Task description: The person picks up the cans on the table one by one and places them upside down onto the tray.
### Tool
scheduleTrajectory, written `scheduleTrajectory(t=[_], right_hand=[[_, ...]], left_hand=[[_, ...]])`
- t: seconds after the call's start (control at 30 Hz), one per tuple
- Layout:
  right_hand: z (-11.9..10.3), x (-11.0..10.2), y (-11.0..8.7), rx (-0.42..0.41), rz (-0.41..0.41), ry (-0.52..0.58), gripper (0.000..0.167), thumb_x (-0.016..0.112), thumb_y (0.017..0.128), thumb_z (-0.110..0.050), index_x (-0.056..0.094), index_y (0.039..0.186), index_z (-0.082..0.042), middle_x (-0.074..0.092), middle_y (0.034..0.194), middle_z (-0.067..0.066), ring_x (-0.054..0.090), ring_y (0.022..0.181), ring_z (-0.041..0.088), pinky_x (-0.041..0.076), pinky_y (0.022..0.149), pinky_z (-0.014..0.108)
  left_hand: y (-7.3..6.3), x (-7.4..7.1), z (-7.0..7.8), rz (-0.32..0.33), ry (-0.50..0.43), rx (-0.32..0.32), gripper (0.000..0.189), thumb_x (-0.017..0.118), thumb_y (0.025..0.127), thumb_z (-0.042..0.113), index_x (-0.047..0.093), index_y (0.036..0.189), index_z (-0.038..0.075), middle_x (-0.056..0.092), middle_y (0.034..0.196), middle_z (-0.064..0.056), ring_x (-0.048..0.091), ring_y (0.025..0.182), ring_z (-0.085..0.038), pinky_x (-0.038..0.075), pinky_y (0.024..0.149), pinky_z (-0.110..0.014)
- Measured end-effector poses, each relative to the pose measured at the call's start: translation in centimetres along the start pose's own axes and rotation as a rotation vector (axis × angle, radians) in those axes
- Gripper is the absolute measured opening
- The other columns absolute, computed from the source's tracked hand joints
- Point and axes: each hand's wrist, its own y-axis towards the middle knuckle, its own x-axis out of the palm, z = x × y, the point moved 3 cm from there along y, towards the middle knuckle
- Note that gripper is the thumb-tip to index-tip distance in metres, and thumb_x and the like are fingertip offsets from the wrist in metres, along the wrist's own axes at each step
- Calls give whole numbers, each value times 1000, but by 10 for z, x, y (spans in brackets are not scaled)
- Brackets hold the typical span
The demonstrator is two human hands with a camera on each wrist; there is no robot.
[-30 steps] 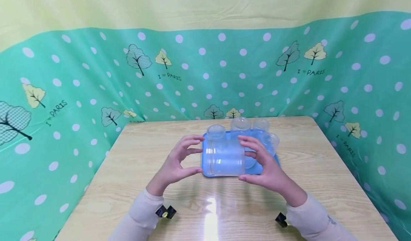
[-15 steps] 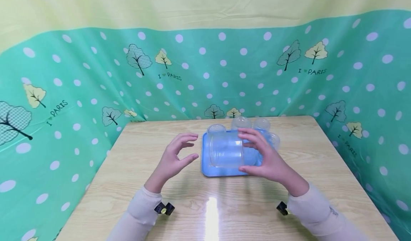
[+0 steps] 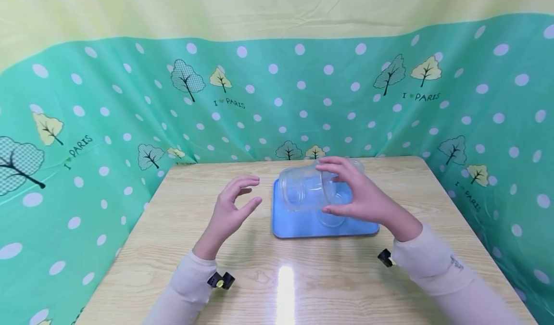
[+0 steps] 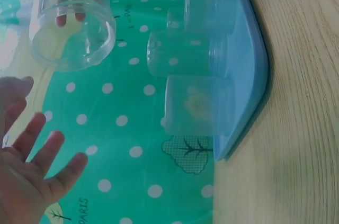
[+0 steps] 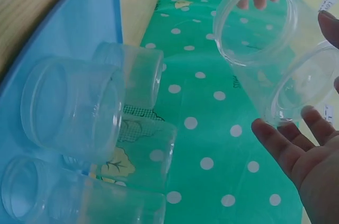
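Note:
A large clear plastic jar hangs on its side above the blue tray, its mouth toward the left. My right hand grips the jar around its base end, with fingers on top and the thumb below. In the right wrist view the jar's rim ring faces away from that hand. My left hand stays to the left, fingers spread and slightly bent, apart from the jar. The left wrist view shows these fingers holding nothing.
Several other clear jars stand upside down on the tray, among them a wide jar and a frosted-looking one. Beneath is a wooden table. A green dotted curtain hangs around the sides and back.
My left hand has drawn back left from the jar. My right hand has lifted the jar up and away from me, tilting it slightly over the tray.

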Motion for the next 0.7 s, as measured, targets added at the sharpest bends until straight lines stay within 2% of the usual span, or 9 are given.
scheduleTrajectory(t=[0.1, 0.2, 0.33, 0.43, 0.57, 0.7], right_hand=[[0, -3, 7, 22, -31, -23, 86, 93, 77, -20, 48, 151, -25, 38, 157, 1, 40, 142, 21, 54, 103, 47], [-1, -5, 12, 52, -63, -35, 85, 92, 78, -24, 48, 151, -26, 38, 157, -2, 37, 145, 20, 53, 103, 49], [-3, -8, 18, 81, -110, -71, 85, 92, 78, -26, 48, 151, -25, 37, 158, -3, 29, 150, 25, 51, 103, 55], [-6, -9, 24, 96, -152, -130, 85, 92, 78, -26, 48, 151, -27, 37, 158, -2, 28, 151, 28, 48, 107, 58], [-8, -9, 33, 118, -211, -193, 87, 93, 76, -26, 48, 150, -31, 38, 158, -3, 29, 151, 28, 43, 113, 58], [-9, -7, 42, 140, -269, -224, 86, 93, 76, -26, 49, 150, -31, 39, 156, -1, 36, 146, 27, 47, 109, 56]], left_hand=[[0, 0, 0, 50, 25, -32, 37, 76, 88, -5, 67, 123, 2, 64, 131, -14, 58, 124, -22, 56, 97, -56], [1, 1, 8, 67, 33, -65, 35, 75, 88, -7, 66, 122, -2, 64, 129, -19, 58, 123, -29, 55, 96, -61], [4, 1, 26, 38, 42, -109, 33, 73, 90, -6, 66, 122, -4, 64, 128, -21, 58, 121, -35, 54, 95, -64], [5, 2, 32, 3, 55, -147, 33, 73, 90, -4, 65, 122, -3, 63, 128, -21, 59, 120, -35, 54, 96, -63], [3, 5, 16, -37, 67, -201, 34, 74, 91, -2, 65, 124, -2, 63, 129, -20, 58, 123, -37, 53, 98, -64], [-1, 9, -5, -96, 81, -230, 36, 76, 91, 4, 66, 126, 2, 63, 131, -16, 57, 126, -36, 52, 101, -62]])
